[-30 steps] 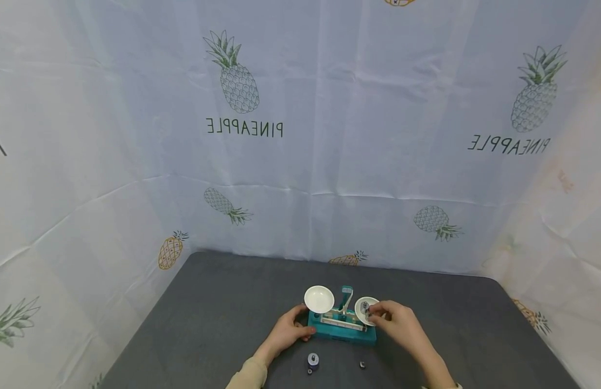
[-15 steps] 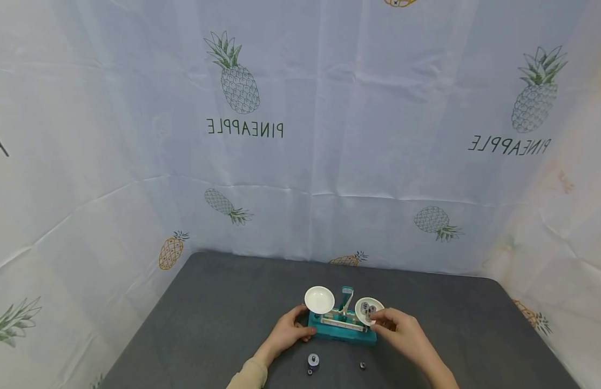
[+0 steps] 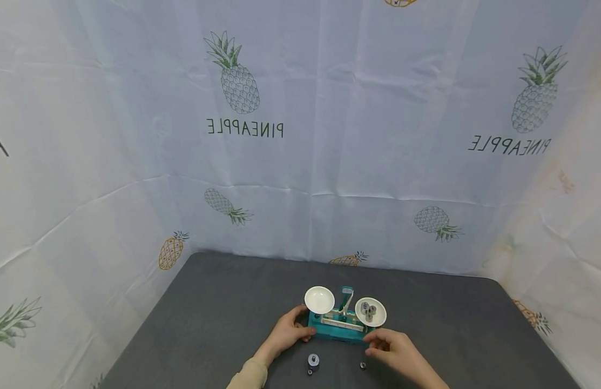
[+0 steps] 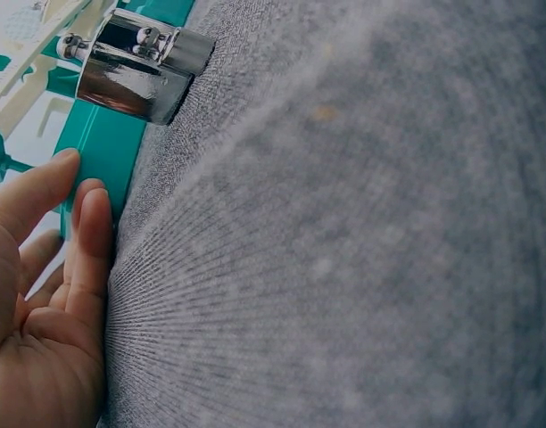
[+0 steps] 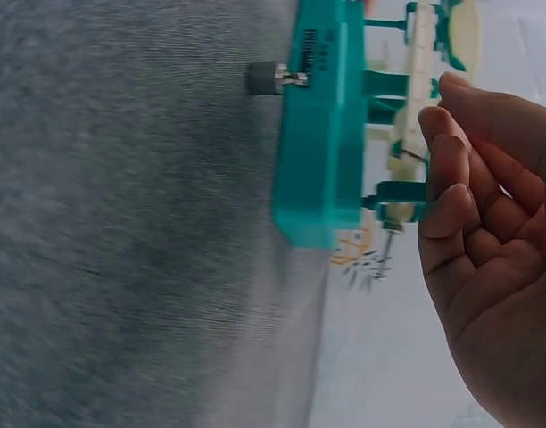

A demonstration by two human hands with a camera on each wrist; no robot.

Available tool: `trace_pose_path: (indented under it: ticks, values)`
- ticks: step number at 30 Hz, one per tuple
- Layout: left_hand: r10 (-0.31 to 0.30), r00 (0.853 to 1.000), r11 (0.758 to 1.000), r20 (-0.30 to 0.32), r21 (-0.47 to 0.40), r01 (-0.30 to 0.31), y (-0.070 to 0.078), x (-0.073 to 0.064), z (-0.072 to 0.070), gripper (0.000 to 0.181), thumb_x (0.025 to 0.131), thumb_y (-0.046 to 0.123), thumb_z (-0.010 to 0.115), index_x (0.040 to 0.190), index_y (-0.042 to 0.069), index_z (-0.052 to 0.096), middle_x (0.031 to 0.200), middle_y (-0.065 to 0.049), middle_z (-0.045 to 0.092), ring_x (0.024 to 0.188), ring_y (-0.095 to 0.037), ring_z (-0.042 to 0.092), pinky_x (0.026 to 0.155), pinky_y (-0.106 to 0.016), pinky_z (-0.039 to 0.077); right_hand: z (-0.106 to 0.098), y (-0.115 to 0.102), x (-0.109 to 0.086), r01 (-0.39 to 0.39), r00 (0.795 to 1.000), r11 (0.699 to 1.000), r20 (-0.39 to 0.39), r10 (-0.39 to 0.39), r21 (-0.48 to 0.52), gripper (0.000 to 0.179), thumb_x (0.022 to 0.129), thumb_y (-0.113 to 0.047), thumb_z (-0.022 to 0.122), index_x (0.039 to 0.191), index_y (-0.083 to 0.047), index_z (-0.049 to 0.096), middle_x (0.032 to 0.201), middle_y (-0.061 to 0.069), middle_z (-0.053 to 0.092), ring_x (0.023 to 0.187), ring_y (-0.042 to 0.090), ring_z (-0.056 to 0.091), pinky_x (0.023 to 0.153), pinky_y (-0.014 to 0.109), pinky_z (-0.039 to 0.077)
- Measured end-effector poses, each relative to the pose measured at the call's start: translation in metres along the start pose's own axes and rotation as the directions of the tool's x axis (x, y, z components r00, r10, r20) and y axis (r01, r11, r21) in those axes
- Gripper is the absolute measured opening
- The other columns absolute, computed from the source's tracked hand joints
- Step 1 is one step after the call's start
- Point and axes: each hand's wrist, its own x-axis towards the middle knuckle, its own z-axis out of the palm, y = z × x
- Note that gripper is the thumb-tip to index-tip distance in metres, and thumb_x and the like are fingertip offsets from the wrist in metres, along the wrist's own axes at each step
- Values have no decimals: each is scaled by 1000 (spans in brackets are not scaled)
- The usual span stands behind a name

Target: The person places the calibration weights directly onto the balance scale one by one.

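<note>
A teal balance scale with two white pans stands on the table. My left hand grips the left end of its base, thumb at the front corner; the left wrist view shows the thumb against the teal base. Several small metal weights sit together in the right pan; the left pan holds nothing. My right hand hovers by the base's right front corner, fingers loosely bent with nothing between them. Just below its fingertips in the head view lies a small weight.
In front of the scale stand a larger metal weight and a small weight close beside it. The dark grey table reaches back to a pineapple-print curtain.
My right hand has let go of a weight in the right pan and drawn back toward the front, uncovering the pan. The left hand keeps its place on the base.
</note>
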Motion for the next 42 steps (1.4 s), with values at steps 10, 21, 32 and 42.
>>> trace_pose_path:
  ticks: [10, 21, 32, 42]
  values:
    - [-18, 1000, 1000, -6, 16, 18, 0, 1, 0, 54, 73, 13, 68, 121, 1, 45, 78, -16, 62, 54, -10, 56, 52, -26, 48, 14, 20, 3, -127, 982, 989, 148, 115, 74, 22, 77, -22, 63, 92, -6, 64, 73, -3, 61, 59, -3, 49, 50, 20, 41]
    - [-21, 1000, 1000, -12, 10, 21, 0, 1, 0, 54, 73, 13, 68, 121, 2, 45, 75, -15, 62, 55, -12, 56, 52, -25, 47, 18, 29, 0, -162, 967, 982, 216, 138, 101, 21, 75, -23, 66, 89, -8, 63, 71, -3, 59, 59, -3, 49, 51, 19, 41]
    - [-19, 1000, 999, -3, 29, 19, -29, 15, 1, 59, 71, 20, 71, 122, 6, 45, 81, -9, 62, 55, -10, 57, 52, -25, 48, 23, 30, 0, -145, 960, 983, 257, 113, 110, 22, 74, -22, 67, 87, -6, 62, 69, -6, 57, 59, -3, 49, 51, 19, 41]
    - [-24, 1000, 1000, -8, 19, 24, -28, 15, 0, 60, 71, 20, 71, 123, 7, 45, 75, -10, 63, 55, -11, 57, 52, -25, 48, 25, 29, 0, -157, 958, 984, 254, 131, 85, 16, 73, -20, 67, 83, -8, 62, 68, -7, 58, 58, -3, 49, 51, 19, 41]
